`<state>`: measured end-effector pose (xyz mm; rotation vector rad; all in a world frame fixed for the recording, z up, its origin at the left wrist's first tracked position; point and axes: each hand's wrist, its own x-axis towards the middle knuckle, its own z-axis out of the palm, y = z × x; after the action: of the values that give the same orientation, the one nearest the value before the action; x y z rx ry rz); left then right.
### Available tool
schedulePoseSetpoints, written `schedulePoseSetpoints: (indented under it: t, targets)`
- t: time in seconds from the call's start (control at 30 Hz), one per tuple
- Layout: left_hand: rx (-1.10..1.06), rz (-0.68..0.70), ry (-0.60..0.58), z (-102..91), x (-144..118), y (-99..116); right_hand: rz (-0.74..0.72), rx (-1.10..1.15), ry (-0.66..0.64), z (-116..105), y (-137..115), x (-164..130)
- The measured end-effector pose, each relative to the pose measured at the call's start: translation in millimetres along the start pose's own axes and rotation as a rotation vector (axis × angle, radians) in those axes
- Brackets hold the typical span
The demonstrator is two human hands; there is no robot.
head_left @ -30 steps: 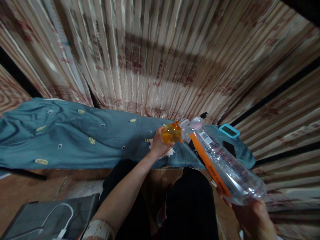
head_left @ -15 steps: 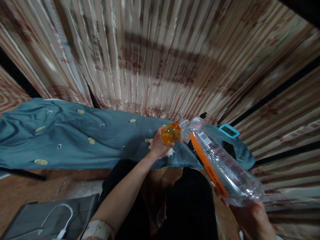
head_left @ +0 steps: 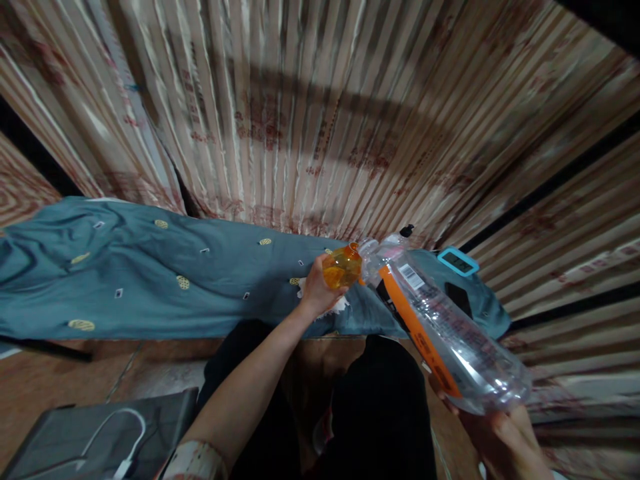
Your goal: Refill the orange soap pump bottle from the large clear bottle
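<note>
My left hand (head_left: 320,291) is wrapped round a small orange see-through bottle (head_left: 342,268), tilted with its mouth to the upper right. Against or very near that mouth is the neck of a large clear plastic bottle (head_left: 457,340) with an orange label and a barcode. My right hand (head_left: 500,433) grips the large bottle by its base, at the lower right. The big bottle slants, base toward me; whether liquid runs between the two cannot be made out. A torn white tissue (head_left: 341,305) lies beneath my left hand.
A blue-green patterned cloth (head_left: 150,280) covers the long narrow table. On its right part are a blue-framed digital clock (head_left: 458,262), a dark phone-like slab (head_left: 459,299) and a black-topped clear bottle (head_left: 406,233). A grey box (head_left: 100,433) with a white cable stands lower left. Pleated curtains hang behind.
The large bottle has rolled slightly in my right hand, and its base sits a touch further right. My left hand and the orange bottle have hardly moved.
</note>
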<state>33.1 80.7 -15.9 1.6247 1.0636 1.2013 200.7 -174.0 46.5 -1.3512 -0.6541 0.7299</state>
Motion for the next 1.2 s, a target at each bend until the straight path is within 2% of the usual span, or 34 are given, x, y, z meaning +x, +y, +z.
schedulePoseSetpoints:
  t: [0.43,0.6,0.97,1.2]
  targets:
    - [0.010,-0.026,-0.001,-1.3,1.1,-0.2,-0.064,0.005,-0.027,4.9,2.4,-1.8]
    - [0.000,0.000,0.015,0.3,1.7,-5.4,-0.081,-0.011,-0.045,-1.9,11.2,0.6]
    - [-0.024,-0.015,0.006,1.6,4.4,-14.4,-0.073,-0.026,-0.091,4.1,6.7,-2.0]
    - [-0.004,-0.004,0.021,2.0,4.0,-13.9,-0.053,0.011,-0.011,-2.2,11.6,2.1]
